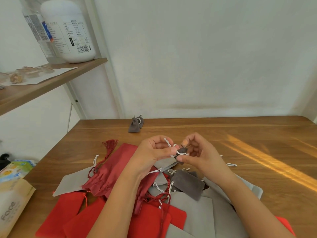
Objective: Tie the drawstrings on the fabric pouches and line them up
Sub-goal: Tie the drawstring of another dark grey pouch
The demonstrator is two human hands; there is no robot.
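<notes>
I hold a small dark grey pouch [182,151] above the wooden table [240,152], its gathered neck between both hands. My left hand [152,152] pinches one white drawstring [169,143] that sticks upward. My right hand [197,151] pinches the pouch neck and the other string end between thumb and fingers. Under my forearms lies a heap of untied pouches: light grey ones [193,203], bright red ones [72,215], a dark red satin one [106,179] with a tassel [110,145], and another dark grey one [187,185]. Two tied dark grey pouches [135,124] stand at the table's far edge.
On the left, a wooden shelf [51,83] carries a white tub [72,31] and a clear bottle [36,28]. A tissue pack [16,167] and a paper bag marked "face" [12,205] sit at the table's left edge. A white wall [205,57] backs the table.
</notes>
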